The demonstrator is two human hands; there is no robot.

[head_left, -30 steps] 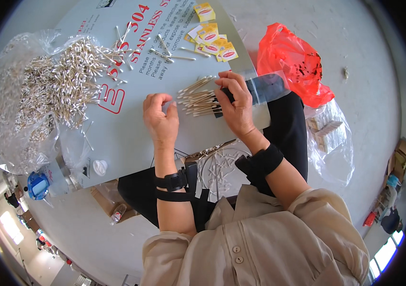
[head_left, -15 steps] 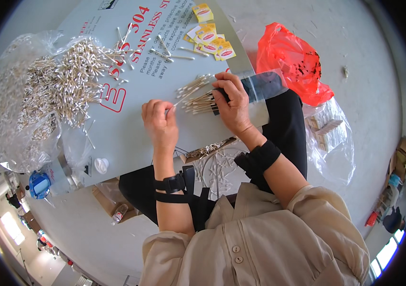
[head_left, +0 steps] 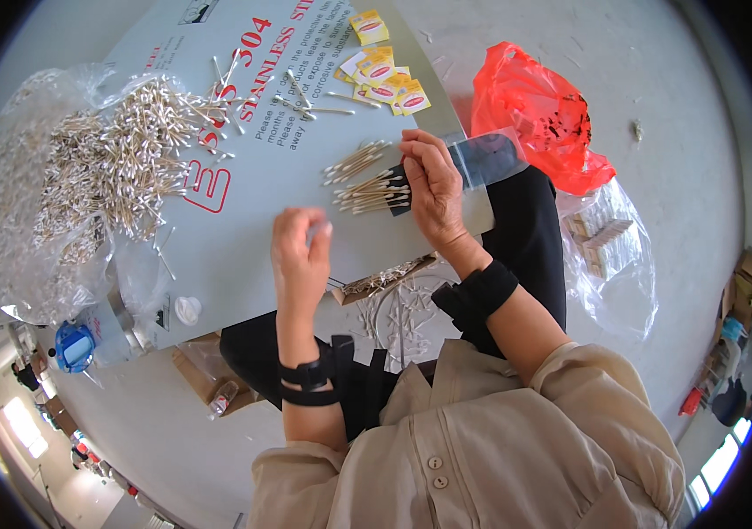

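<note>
The swabs (head_left: 371, 189) lay on the desk (head_left: 243, 273) in two bunches left of the right hand (head_left: 436, 189), long axes slanting side to side, left ends nearer the person, right ends farther off. The lower bunch ran onto the dark bag (head_left: 490, 159) beneath that hand; overlap prevented a count. The right hand's fingers were bent over the bag, though how firmly they gripped it could not be told. The left hand (head_left: 301, 256), blurred, had curled fingers, thumb near the forefinger; whether it pinched anything was unclear. At least four yellow cards (head_left: 369, 28) bore red oval labels. Red and black print covered the desk. One red bag (head_left: 517, 97) and one white cap (head_left: 187, 310) showed.
</note>
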